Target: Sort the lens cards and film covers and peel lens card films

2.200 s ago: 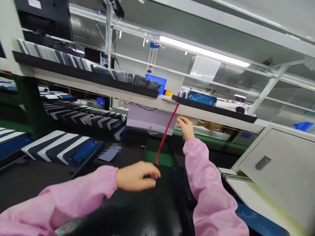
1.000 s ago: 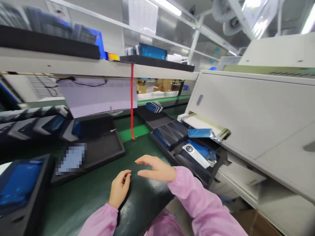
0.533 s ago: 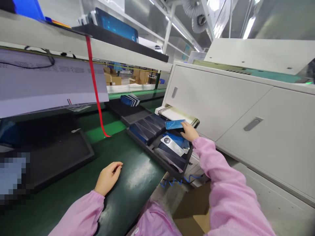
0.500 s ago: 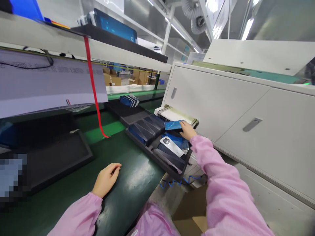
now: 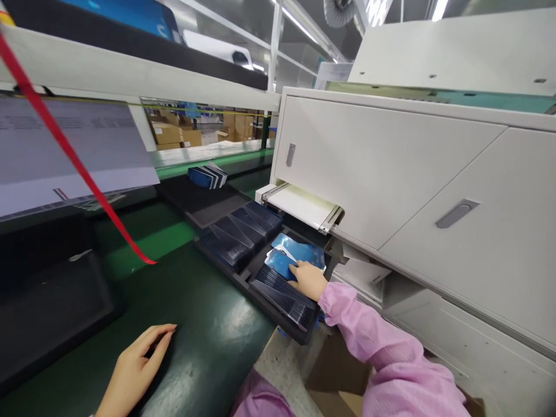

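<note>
My right hand (image 5: 309,280) reaches into a black tray, fingers closed on a blue phone-shaped panel (image 5: 280,263). Under and beside it lie more blue panels (image 5: 299,249), one showing a silver edge with a round dark spot. A row of thin dark panels (image 5: 284,295) leans in the compartment in front of my hand. Longer rows of dark panels (image 5: 245,234) fill the left part of the black tray (image 5: 243,277). My left hand (image 5: 136,365) rests over the dark green belt (image 5: 195,324), thumb and fingertips drawn together with nothing visible in them.
A white machine (image 5: 369,168) stands on the right, its short white conveyor (image 5: 302,205) jutting out behind the tray. Another tray (image 5: 186,200) holds a small stack of panels (image 5: 207,175). A red strap (image 5: 78,162) hangs at left above the belt, near a dark tray (image 5: 47,301).
My right hand has brought the blue panel down from beside the white conveyor into the tray, over the other panels. The view has shifted; my left hand appears lower and further left.
</note>
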A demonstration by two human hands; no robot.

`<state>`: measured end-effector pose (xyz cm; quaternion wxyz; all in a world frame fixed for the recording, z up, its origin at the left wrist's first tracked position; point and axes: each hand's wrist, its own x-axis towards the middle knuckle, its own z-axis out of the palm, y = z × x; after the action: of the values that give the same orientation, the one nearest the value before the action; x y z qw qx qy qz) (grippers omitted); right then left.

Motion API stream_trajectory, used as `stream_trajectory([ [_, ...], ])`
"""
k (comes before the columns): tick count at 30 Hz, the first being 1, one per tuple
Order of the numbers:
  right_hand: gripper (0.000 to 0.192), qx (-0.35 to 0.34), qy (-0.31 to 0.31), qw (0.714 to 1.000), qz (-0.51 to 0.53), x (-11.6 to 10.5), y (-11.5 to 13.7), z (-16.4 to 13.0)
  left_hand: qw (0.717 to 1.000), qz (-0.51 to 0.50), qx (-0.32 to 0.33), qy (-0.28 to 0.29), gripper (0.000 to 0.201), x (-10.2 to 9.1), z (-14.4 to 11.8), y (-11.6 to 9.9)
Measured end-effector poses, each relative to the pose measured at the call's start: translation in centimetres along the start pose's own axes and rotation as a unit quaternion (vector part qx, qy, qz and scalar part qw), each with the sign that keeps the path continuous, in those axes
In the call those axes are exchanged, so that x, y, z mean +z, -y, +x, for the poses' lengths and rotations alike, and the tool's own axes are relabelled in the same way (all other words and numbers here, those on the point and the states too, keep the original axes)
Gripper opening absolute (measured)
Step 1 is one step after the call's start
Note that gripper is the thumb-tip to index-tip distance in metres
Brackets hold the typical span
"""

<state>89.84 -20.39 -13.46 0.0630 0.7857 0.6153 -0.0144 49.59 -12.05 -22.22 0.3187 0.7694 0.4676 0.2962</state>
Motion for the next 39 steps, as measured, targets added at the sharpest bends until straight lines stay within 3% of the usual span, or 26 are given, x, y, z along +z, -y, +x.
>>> stream_trajectory([
  [8,0.086,0.055,0.015,0.994,0.097,1.5,-1.4,2.1,0.997,-0.028,-0.071,0.009,0.036,-0.4,0.0,-0.7],
  [11,0.085,0.083,0.022,0.988,0.129,2.1,-1.4,2.7,0.995,-0.039,-0.094,0.006,0.038,-0.3,0.1,-0.6],
  [14,0.066,0.096,0.024,0.982,0.162,2.1,-1.7,2.9,0.983,-0.110,-0.145,-0.001,0.042,0.0,0.7,-1.8],
  [17,0.043,0.106,-0.007,0.976,0.189,0.7,-2.8,2.6,0.962,-0.220,-0.162,0.011,0.043,0.7,2.2,-5.4],
  [20,0.021,0.115,-0.067,0.969,0.208,-2.5,-3.1,1.5,0.940,-0.317,-0.116,0.048,0.041,2.2,4.1,-11.5],
  [22,0.019,0.096,-0.129,0.962,0.219,-5.2,-1.8,0.2,0.909,-0.405,-0.066,0.067,0.050,3.8,5.5,-16.0],
  [23,0.021,0.067,-0.166,0.957,0.227,-6.5,-0.7,-0.6,0.886,-0.455,-0.046,0.074,0.062,4.6,6.3,-18.0],
  [25,0.025,-0.059,-0.227,0.939,0.252,-8.6,1.9,-1.9,0.842,-0.531,-0.048,0.082,0.082,6.4,7.8,-21.2],
  [27,0.026,-0.213,-0.171,0.923,0.273,-9.5,3.7,-2.6,0.801,-0.589,-0.086,0.054,0.070,7.6,9.2,-22.9],
  [28,0.025,-0.248,-0.121,0.920,0.278,-9.5,4.0,-2.6,0.777,-0.615,-0.122,0.046,0.056,7.9,9.9,-23.0],
  [29,0.025,-0.235,-0.074,0.929,0.275,-9.1,3.8,-2.4,0.746,-0.647,-0.154,0.036,0.045,7.9,10.4,-22.8],
  [31,0.027,-0.095,-0.021,0.965,0.243,-7.4,2.6,-1.4,0.681,-0.705,-0.193,0.034,0.034,7.3,11.2,-21.5],
  [33,0.031,0.060,0.000,0.981,0.187,-4.9,1.0,-0.1,0.634,-0.747,-0.192,0.056,0.036,6.4,11.5,-19.8],
  [35,0.044,0.111,0.018,0.981,0.157,-2.4,-0.1,1.0,0.613,-0.764,-0.180,0.088,0.039,5.6,11.5,-18.5],
  [37,0.054,0.112,0.028,0.981,0.155,-0.9,-0.7,1.7,0.607,-0.769,-0.177,0.095,0.043,5.2,11.3,-17.6],
  [39,0.047,0.100,0.032,0.981,0.165,-0.8,-1.2,2.0,0.609,-0.767,-0.185,0.081,0.046,5.4,11.0,-17.3],
])
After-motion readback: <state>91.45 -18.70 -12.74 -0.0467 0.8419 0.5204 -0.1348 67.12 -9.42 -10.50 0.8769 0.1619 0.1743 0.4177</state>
